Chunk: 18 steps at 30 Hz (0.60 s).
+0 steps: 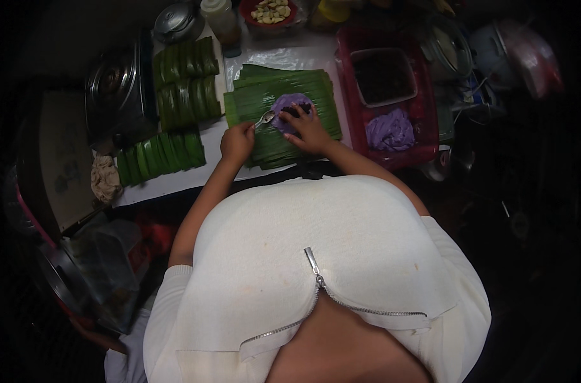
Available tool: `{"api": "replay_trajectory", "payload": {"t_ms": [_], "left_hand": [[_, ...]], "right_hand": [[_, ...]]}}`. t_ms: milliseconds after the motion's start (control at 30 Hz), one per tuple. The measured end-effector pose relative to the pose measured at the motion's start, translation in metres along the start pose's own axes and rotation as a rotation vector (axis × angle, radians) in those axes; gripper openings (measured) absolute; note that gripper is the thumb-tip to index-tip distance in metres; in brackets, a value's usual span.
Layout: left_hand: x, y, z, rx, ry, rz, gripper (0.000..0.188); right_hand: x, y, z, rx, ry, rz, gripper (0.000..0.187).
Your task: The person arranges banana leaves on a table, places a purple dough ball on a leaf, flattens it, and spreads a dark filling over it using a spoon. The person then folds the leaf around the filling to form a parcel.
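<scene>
A stack of green banana leaves (265,96) lies on the white-covered table before me. On its top leaf sits a flattened round of purple dough (289,101) with a dark filling (295,110) on it. My left hand (238,142) is closed on the handle of a small metal spoon (265,117), whose bowl is at the dough's left edge. From the right, my right hand (307,131) reaches over the dough, its fingers spread and their tips touching the dark filling. Whether those fingers hold a bit of filling cannot be made out.
Left are rows of leaf-wrapped parcels (188,99) and a metal stove (114,80). A red tray (431,121) at right holds a clear tub (385,76) of dark filling and more purple dough (390,131). Behind stand a bottle (221,22) and a red bowl (269,21) of pale pieces.
</scene>
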<state>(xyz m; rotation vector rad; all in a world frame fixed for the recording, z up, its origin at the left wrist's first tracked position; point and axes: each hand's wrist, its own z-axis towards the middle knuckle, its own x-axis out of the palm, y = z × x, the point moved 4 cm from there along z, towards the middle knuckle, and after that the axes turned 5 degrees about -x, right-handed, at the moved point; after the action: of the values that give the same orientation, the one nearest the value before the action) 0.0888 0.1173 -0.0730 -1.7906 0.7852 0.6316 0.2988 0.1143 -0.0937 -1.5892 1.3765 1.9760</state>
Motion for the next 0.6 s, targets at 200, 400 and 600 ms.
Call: {"api": "replay_trajectory", "payload": {"t_ms": [200, 400, 600], "left_hand": [[0.016, -0.004, 0.009, 0.066, -0.033, -0.092, 0.023], [0.026, -0.001, 0.017, 0.109, -0.053, -0.140, 0.020], [0.037, 0.001, 0.008, 0.252, -0.012, 0.017, 0.018]], "right_hand": [[-0.005, -0.017, 0.007, 0.018, -0.154, 0.199, 0.049], [-0.007, -0.024, 0.010, 0.101, -0.166, 0.335, 0.048], [-0.016, -0.048, 0.007, 0.210, -0.230, 0.337, 0.052]]}}
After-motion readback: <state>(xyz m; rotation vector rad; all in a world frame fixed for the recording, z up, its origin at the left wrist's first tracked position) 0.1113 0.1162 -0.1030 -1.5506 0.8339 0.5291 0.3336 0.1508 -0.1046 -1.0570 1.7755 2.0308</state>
